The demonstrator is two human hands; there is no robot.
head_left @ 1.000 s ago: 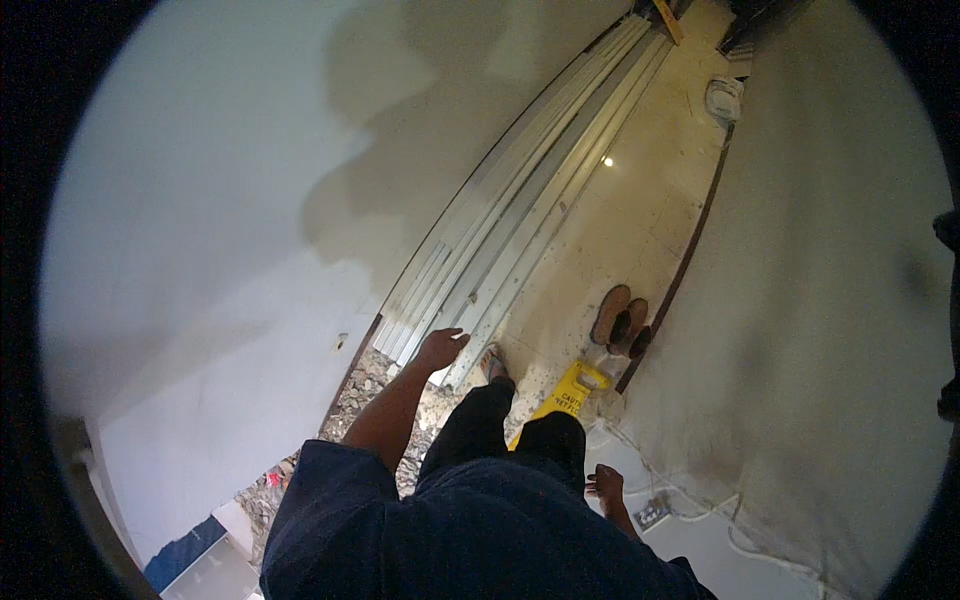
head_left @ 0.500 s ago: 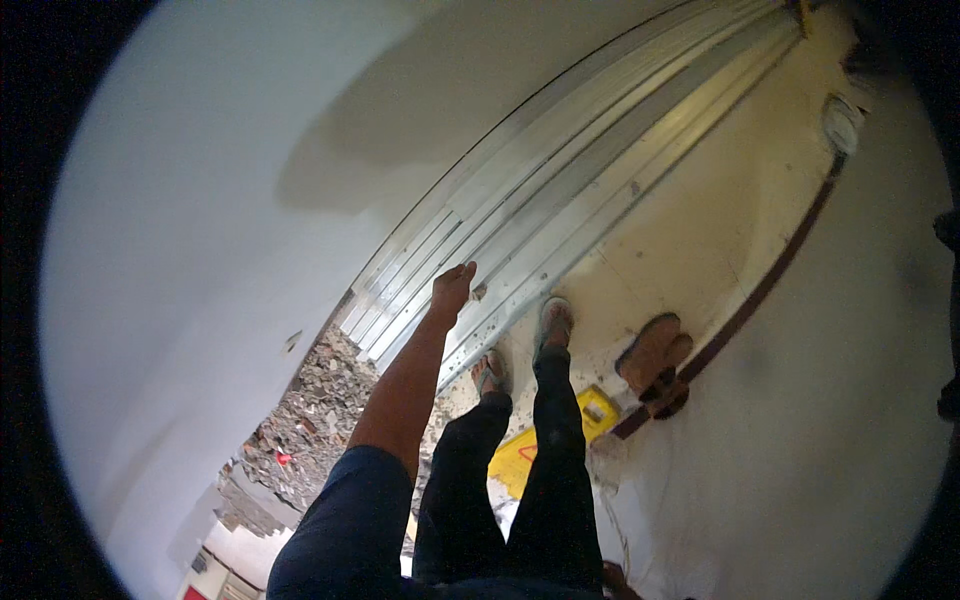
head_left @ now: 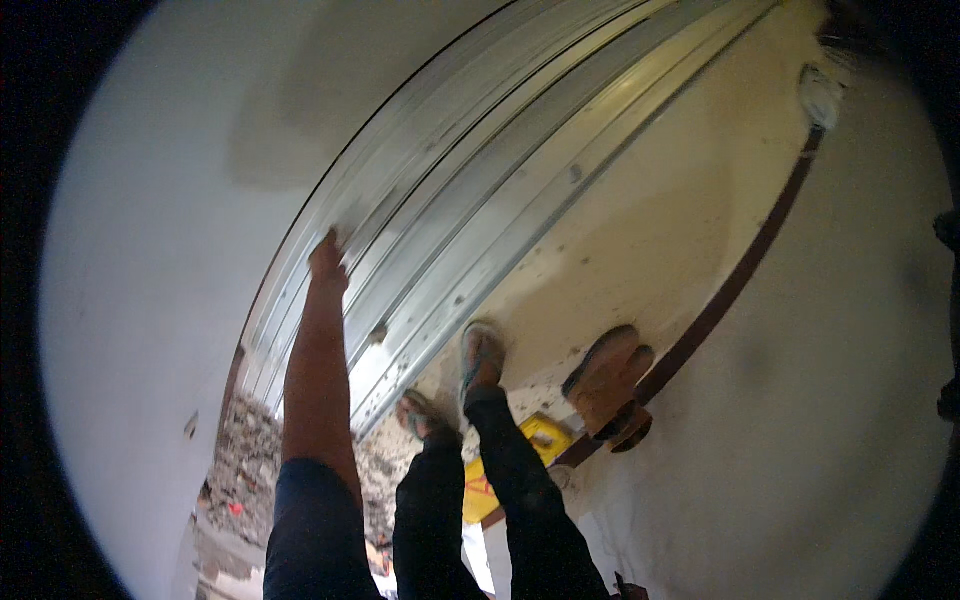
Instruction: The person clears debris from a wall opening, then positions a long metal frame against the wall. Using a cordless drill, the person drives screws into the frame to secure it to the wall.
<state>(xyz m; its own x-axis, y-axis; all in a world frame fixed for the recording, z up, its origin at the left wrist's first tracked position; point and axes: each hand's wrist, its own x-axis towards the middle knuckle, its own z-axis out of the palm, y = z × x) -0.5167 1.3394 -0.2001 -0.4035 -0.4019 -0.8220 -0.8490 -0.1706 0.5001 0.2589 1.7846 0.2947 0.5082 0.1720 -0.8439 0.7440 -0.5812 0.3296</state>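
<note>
My left hand (head_left: 328, 258) reaches down over a bundle of long metal profiles (head_left: 480, 200) lying on the floor along the wall. It is close to the strips nearest the wall, and its fingers are smeared and partly hidden, so their grip cannot be made out. My left forearm rises from a dark blue sleeve. A small lump of debris (head_left: 378, 334) rests on the profiles, nearer my feet. My right hand does not show.
Both my feet, in flip-flops, stand beside the profiles. Broken rubble (head_left: 245, 455) lies at the left end. A yellow floor sign (head_left: 545, 437) and brown shoes (head_left: 607, 380) are on the right, near a dark skirting strip (head_left: 735, 275). A pale wall (head_left: 150, 260) rises at left.
My left hand has moved left, across the profiles toward the wall side. The view has shifted, so the floor sign, shoes and my feet sit lower and further left.
</note>
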